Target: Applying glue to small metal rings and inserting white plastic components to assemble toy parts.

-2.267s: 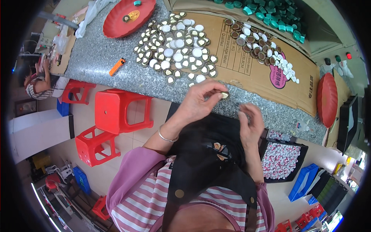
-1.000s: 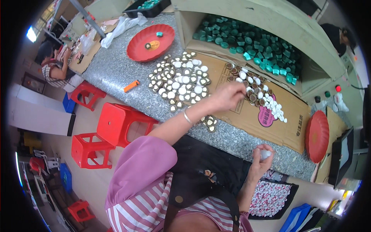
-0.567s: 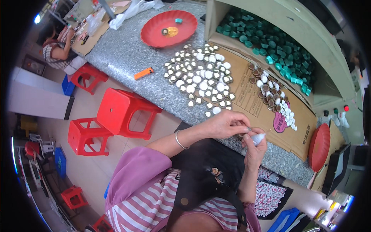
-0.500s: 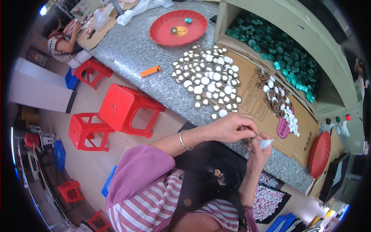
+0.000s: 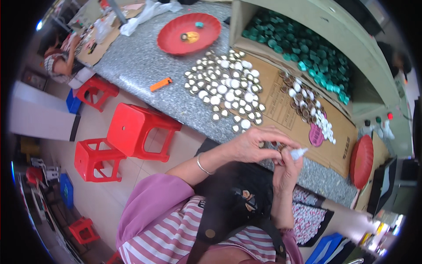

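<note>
One white bottle [image 5: 296, 154], clasped in right hand [image 5: 286, 171], points its nozzle [image 5: 304, 151] right, away from small brown disc [image 5: 281, 148] just left of it, pinched in grip of left hand [image 5: 251, 145] by near edge of counter [image 5: 132, 61].

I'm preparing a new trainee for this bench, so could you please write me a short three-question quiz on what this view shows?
1. True or false: the right hand holds a small white bottle.
2. Where does the small orange object lie? (a) on the cardboard, (b) on the bare stone counter, (c) on a red stool.
3. Fill in the colour: the small cups heaped inside the cabinet are ____.

Key: 1. True. 2. b. 3. green.
</note>
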`<state>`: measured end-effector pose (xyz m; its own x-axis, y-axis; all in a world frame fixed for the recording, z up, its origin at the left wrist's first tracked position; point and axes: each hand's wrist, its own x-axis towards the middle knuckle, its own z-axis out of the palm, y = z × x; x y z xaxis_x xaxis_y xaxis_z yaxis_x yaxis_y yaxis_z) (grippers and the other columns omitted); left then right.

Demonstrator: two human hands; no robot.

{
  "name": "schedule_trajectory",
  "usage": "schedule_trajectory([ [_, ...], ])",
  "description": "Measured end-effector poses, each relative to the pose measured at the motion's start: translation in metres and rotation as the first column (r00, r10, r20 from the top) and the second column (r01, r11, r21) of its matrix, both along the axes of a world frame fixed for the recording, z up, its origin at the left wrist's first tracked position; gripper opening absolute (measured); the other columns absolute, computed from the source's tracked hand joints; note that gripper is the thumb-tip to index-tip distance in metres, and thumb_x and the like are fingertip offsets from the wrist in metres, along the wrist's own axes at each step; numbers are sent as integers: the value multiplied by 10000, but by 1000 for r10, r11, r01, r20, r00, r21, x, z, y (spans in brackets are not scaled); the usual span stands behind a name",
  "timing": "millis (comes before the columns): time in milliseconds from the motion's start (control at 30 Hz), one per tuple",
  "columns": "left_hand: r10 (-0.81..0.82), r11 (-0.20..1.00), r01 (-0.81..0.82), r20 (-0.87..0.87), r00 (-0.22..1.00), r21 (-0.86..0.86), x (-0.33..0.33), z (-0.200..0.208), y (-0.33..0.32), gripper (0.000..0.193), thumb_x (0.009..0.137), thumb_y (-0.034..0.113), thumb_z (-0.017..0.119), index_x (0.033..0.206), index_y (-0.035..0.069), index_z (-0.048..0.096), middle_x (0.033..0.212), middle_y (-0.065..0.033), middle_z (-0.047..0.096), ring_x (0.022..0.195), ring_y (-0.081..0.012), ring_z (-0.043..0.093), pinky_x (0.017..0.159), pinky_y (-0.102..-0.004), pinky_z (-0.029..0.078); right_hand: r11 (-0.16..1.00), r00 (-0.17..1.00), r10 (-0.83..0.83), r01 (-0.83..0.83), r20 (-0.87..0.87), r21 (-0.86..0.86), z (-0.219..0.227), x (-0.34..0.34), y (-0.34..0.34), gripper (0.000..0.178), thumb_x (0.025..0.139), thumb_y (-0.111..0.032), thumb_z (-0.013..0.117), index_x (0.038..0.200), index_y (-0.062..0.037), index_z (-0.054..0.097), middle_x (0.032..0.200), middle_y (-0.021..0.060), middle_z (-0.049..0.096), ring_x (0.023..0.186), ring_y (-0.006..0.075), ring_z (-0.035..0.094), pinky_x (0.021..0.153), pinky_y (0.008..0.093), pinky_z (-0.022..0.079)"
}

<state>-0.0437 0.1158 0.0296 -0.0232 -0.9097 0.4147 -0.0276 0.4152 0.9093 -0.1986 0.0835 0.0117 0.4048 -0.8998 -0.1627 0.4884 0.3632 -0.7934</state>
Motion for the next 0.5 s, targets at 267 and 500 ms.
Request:
schedule_trajectory([
  [267,-53,987,83,-212,976,135,3,-27,-9,400,722,-28,649,1113,25,583,1031,-81,614,943,-153,577,799,-281,479,997,997,73,-74,-13,-31,7,-2,-13,237,825,-68,604,1031,-28,493,829,35,573,674,92,533,539,222,412],
  [500,-99,983,136,-262,960,127,-6,-40,-13,412,743,-28,648,1142,22,561,1083,-82,581,989,-152,548,851,-279,455,984,978,119,-139,-169,-108,0,-11,-24,231,805,-47,618,1004,-31,502,803,33,588,653,83,543,522,199,412],
])
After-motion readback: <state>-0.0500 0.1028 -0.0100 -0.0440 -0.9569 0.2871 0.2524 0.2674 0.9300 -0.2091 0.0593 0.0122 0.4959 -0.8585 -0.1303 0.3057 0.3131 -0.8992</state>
